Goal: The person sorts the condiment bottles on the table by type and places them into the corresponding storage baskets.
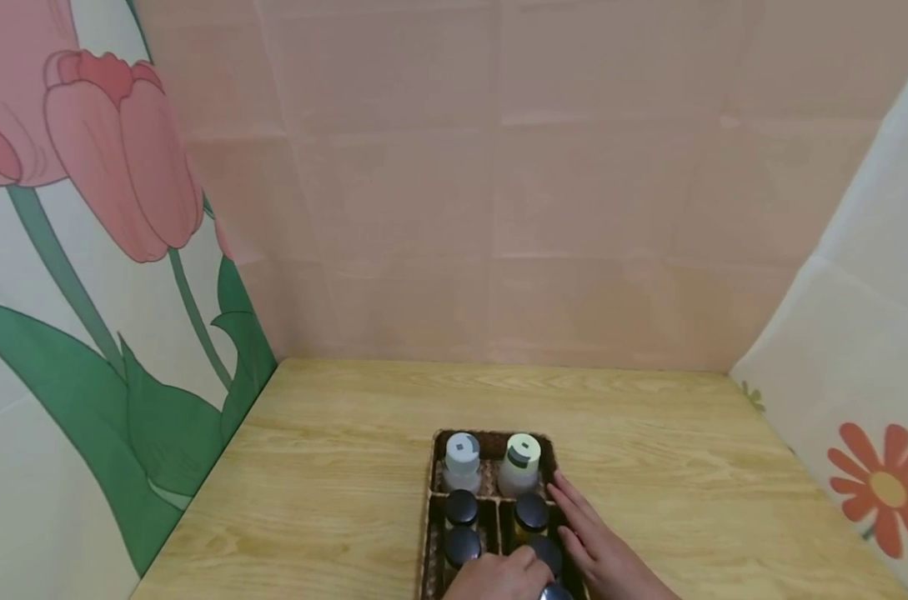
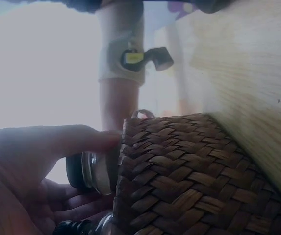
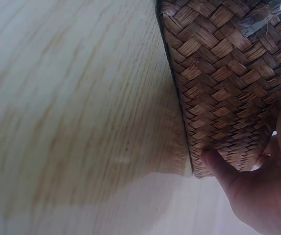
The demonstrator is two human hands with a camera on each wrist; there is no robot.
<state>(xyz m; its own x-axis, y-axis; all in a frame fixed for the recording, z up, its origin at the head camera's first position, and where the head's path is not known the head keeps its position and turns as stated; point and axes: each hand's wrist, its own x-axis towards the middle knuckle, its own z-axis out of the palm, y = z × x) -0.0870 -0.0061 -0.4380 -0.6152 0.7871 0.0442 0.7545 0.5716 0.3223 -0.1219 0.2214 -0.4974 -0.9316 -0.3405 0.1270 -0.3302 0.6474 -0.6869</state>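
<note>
A woven brown basket [image 1: 433,467] with compartments stands on the table. It holds a white-capped bottle [image 1: 463,454], a bottle with a pale yellow-green cap [image 1: 524,451] and several dark-lidded jars [image 1: 462,507]. My left hand [image 1: 499,577] reaches over the near part of the basket with its fingers bent. In the left wrist view its thumb and fingers lie around a black-lidded jar [image 2: 95,171] at the rim. My right hand [image 1: 605,552] rests along the basket's right side, fingers extended. The right wrist view shows its fingers against the woven wall [image 3: 223,93].
The wood-grain table [image 1: 333,467] extends around the basket. A plain pinkish cloth [image 1: 499,208] hangs behind it, with a tulip-printed cloth [image 1: 123,167] at left and a flower-printed one [image 1: 859,350] at right. Clear tape [image 3: 265,19] sticks to the basket wall.
</note>
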